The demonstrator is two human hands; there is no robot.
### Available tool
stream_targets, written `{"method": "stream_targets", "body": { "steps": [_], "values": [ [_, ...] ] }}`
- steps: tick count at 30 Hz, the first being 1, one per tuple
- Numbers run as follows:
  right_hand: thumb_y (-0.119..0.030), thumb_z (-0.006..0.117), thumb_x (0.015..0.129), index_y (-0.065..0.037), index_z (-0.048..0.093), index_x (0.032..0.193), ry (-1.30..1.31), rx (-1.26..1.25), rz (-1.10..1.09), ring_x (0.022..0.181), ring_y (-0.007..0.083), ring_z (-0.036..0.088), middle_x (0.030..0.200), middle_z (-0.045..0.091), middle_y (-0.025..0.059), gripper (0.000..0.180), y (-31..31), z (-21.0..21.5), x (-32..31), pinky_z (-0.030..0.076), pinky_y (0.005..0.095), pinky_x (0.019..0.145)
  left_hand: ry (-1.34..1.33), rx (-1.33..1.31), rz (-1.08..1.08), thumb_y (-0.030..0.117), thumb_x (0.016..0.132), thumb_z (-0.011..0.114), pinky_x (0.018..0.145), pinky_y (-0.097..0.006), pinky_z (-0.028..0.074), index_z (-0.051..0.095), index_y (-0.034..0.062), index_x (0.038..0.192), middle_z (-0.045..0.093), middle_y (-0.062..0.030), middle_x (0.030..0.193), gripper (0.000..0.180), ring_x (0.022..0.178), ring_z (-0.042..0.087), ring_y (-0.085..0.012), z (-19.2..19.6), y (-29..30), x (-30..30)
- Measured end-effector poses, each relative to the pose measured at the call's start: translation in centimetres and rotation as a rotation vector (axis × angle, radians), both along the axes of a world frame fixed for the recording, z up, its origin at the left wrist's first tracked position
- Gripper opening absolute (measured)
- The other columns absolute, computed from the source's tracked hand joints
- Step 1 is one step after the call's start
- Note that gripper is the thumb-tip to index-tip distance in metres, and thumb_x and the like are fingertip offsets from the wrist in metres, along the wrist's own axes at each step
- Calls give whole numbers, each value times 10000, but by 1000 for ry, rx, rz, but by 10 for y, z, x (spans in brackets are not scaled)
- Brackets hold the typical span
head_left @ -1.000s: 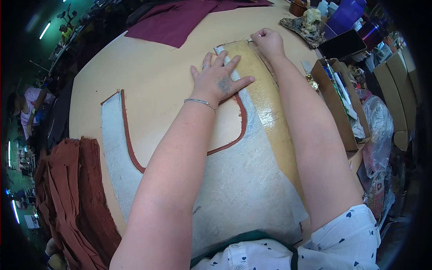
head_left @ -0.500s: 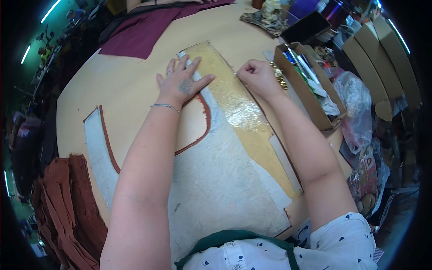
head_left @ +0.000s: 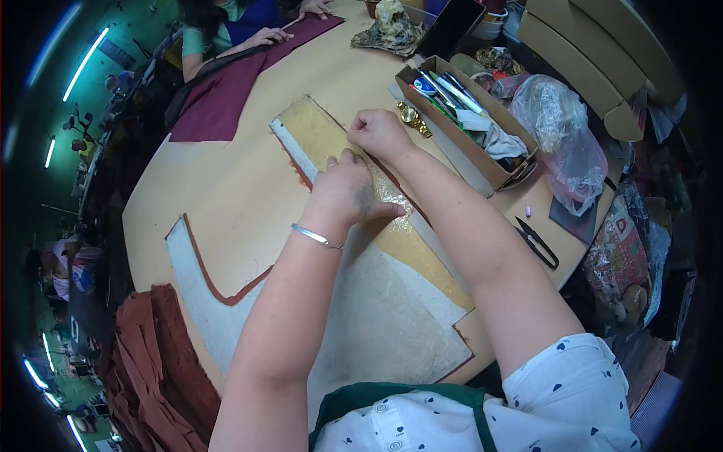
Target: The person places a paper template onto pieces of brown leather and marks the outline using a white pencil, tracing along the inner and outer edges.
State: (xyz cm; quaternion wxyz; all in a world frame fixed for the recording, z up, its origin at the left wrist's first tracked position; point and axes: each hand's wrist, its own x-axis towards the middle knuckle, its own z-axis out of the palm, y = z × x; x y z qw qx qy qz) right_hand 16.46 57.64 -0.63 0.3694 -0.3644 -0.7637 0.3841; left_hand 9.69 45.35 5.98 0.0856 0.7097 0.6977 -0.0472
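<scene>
A pale grey pattern piece [head_left: 407, 301] in the shape of a garment panel lies on the table. A shiny yellow strip [head_left: 305, 124] runs along its right side. Rust-brown fabric [head_left: 222, 294] peeks out as a narrow border around the pattern's edges. My left hand [head_left: 346, 188] presses down on the yellow strip, thumb stretched out and fingers slightly bent. Beyond it, my right hand [head_left: 380, 135] is closed in a pinch at the strip's right edge. Whatever those fingers hold is hidden.
A cardboard box [head_left: 482, 169] of pens and tools stands right of my hands, with a gold watch [head_left: 413, 119] beside it. Black thread snips [head_left: 537, 245] lie at the right edge. Folded brown fabric [head_left: 154, 354] sits at left. Across the table, another person's hands rest on maroon cloth [head_left: 207, 113].
My left hand has slid nearer along the pattern, onto the yellow strip. My right hand stays pinched at the right edge. The view has shifted, bringing the snips into sight.
</scene>
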Motion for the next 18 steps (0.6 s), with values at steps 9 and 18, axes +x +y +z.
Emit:
{"method": "stream_targets", "body": {
  "steps": [9,18],
  "values": [
    [-148,609,656,-25,630,690,-272,-107,63,644,292,614,668,614,162,129,-106,35,119,483,355,612,-1,48,60,678,510,694,914,-404,427,467,-82,1179,456,-183,1228,1037,1160,426,-323,-6,-6,-2],
    [-122,596,666,-6,614,683,-548,-224,205,568,238,592,627,593,144,119,-206,88,263,468,324,563,76,59,188,530,693,655,951,-458,380,355,11,1295,426,-154,1281,849,1200,400,-280,-3,-27,23]
  ]
}}
